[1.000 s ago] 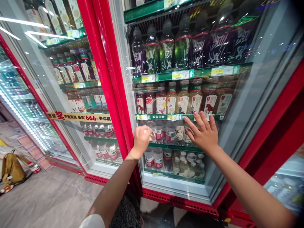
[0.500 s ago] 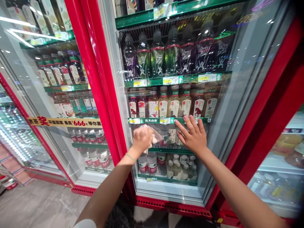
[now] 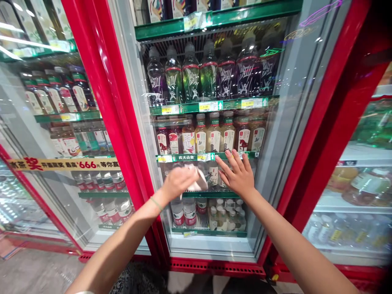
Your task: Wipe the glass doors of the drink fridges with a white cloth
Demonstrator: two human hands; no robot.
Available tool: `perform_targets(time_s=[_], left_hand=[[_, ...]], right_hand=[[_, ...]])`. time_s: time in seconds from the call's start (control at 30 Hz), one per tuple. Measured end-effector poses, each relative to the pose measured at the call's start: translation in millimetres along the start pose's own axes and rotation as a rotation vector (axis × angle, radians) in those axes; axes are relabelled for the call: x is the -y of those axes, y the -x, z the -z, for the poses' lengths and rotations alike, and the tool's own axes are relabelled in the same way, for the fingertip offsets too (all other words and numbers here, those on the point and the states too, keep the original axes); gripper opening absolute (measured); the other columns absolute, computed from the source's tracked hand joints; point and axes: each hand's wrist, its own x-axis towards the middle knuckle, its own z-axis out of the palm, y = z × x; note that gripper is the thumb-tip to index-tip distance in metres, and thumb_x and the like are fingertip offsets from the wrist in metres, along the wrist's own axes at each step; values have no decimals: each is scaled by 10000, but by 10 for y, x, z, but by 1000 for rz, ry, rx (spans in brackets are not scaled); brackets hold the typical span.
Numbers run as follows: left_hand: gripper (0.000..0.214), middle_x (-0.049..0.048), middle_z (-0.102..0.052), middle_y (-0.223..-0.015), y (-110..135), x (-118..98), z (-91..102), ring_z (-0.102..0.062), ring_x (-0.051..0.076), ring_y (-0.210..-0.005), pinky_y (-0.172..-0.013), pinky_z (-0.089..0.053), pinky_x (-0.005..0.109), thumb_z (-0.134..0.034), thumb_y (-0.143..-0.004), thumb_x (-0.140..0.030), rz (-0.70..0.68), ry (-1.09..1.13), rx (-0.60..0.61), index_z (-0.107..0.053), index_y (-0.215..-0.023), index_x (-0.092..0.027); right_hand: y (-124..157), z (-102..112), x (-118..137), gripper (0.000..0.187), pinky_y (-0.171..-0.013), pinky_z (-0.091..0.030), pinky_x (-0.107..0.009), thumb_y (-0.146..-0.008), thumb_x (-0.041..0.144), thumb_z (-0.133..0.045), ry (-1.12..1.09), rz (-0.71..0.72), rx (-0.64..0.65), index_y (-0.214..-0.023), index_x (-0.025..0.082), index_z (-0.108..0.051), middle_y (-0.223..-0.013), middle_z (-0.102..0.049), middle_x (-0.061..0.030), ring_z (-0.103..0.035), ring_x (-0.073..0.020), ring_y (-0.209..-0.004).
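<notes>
My left hand (image 3: 180, 180) is closed on a crumpled white cloth (image 3: 198, 179), which shows past the fingertips against the glass door (image 3: 196, 241) of a red-framed drinks cooler. To the right of it, my right hand (image 3: 235, 173) lies with fingers spread on the same glass, holding nothing. Both hands are just below a green shelf edge (image 3: 186, 157) inside the cooler. Behind the glass stand rows of bottles; patterned-label bottles (image 3: 213, 175) are partly hidden by the cloth and my right hand.
A red door frame (image 3: 125, 122) separates this cooler from another on the left, which carries a yellow banner strip (image 3: 65, 164). At right stands a further cooler with bottles (image 3: 337, 230). Grey floor (image 3: 39, 269) shows at lower left.
The view has shifted slightly, moving the coolers left in the picture. My left hand has turned flatter, and more of the cloth shows. My right hand stays spread on the glass.
</notes>
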Motion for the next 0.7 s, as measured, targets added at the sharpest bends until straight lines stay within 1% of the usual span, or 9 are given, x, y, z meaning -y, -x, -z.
perform_targets(time_s=[0.07,0.13,0.2,0.3,0.37,0.43,0.53,0.57,0.7], left_hand=[[288,110,-679,-1190,-303,336,42,-629,241,-1117,-905,-527,414,-509,-1020,-233,163,-42,-56,-617,-1287,-240],[310,105,-653,-1288,-510,492,22,-573,249,-1251,-1047,-480,458,-477,-1033,-248,300,-76,-75,-619,-1309,-254],[289,97,-668,-1290,-513,409,-44,-567,243,-1278,-1072,-465,443,-507,-1025,-263,301,-81,-55,-649,-1277,-260],[269,57,-726,-1194,-225,95,-131,-644,191,-1153,-937,-518,349,-565,-1000,-228,54,14,41,-661,-1244,-286],[283,3,-743,-1141,-43,1,-134,-677,133,-1046,-845,-520,279,-557,-998,-178,-74,69,84,-663,-1216,-324],[274,24,-740,-1140,6,55,-99,-679,162,-1052,-880,-522,317,-556,-1003,-202,-1,24,47,-661,-1231,-313],[283,108,-711,-1201,-117,193,-50,-625,249,-1185,-987,-498,431,-571,-987,-202,280,-126,-120,-661,-1249,-262],[281,110,-713,-1189,-162,202,-48,-618,255,-1188,-986,-497,433,-582,-979,-195,278,-137,-144,-661,-1242,-254],[256,47,-735,-1140,-155,88,-82,-652,183,-1049,-842,-507,319,-593,-971,-158,-125,-51,12,-668,-1188,-271]], right_hand=[[2,-3,2,745,-1268,-276,-560,-984,383,-588,-35,-19,8,-1635,382,-228,-1651,-391,-52,-418,-321,-1500],[2,-4,3,742,-1267,-280,-567,-983,381,-588,-49,-25,9,-1634,384,-232,-1642,-408,-54,-423,-323,-1497],[-1,0,3,729,-1263,-289,-568,-989,384,-577,-30,-19,3,-1634,377,-238,-1630,-428,-58,-431,-317,-1493],[-4,7,2,722,-1274,-281,-543,-1006,373,-541,-4,-5,-10,-1647,328,-214,-1608,-458,-68,-435,-293,-1492],[-2,6,1,738,-1289,-261,-516,-1014,342,-512,-12,-14,-13,-1661,256,-166,-1592,-475,-84,-435,-277,-1493],[6,0,0,749,-1296,-246,-508,-1017,309,-480,-29,-35,-8,-1666,208,-120,-1585,-478,-94,-438,-273,-1490],[20,-12,-4,747,-1294,-245,-527,-1015,286,-453,-62,-55,11,-1668,230,-94,-1600,-455,-83,-440,-283,-1488],[23,-15,-5,747,-1293,-248,-532,-1014,282,-452,-77,-60,14,-1668,241,-92,-1604,-449,-78,-436,-286,-1490],[17,-10,-5,746,-1289,-260,-536,-1010,274,-463,-106,-61,2,-1665,253,-107,-1598,-459,-73,-429,-287,-1494]])
